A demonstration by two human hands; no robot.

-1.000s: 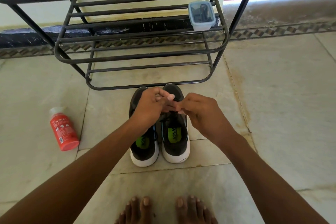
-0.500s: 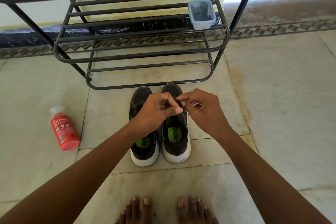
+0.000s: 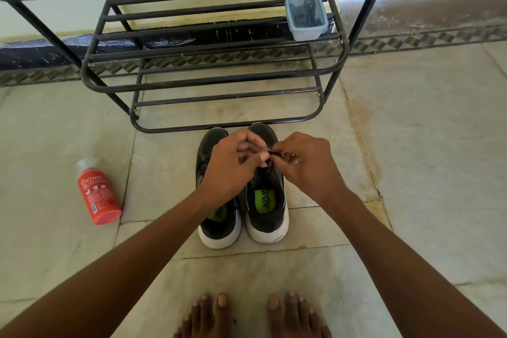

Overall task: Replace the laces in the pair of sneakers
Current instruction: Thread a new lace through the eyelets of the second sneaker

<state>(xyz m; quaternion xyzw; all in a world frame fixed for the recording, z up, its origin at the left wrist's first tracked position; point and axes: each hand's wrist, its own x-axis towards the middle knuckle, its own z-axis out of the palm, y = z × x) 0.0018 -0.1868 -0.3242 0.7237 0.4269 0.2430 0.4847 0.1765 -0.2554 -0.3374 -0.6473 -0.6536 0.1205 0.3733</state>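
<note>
Two dark sneakers with white soles stand side by side on the pale stone floor [image 3: 411, 145], toes toward a black metal shoe rack [image 3: 214, 82] and heels toward the person's bare feet [image 3: 252, 315] at the bottom edge. The left sneaker [image 3: 219, 228] is partly covered by the left forearm; the right sneaker [image 3: 267, 211] shows its green insole with dark lettering (the word cannot be read for certain). Both hands meet above the front half of the right sneaker, fingertips almost touching. The left hand [image 3: 230, 167] has its fingers curled inward, thumb and fingertips drawn together at a black lace [image 3: 270, 166] that rises from the shoe's eyelets — it seems to pinch the lace, though the exact contact is blurred. The right hand [image 3: 307, 164] is curled too, its thumb and forefinger closed on the dark end of the same lace just beside the left fingertips. Below the hands the lace runs down into the throat of the shoe. On the rack's middle shelf, at its right end, sits a small clear plastic box [image 3: 306, 18] with a pale blue lid — something dark and coiled lies inside, too small to identify. To the left of the sneakers, well apart from them, a red bottle [image 3: 97, 193] with a whitish cap lies on its side on the floor.
</note>
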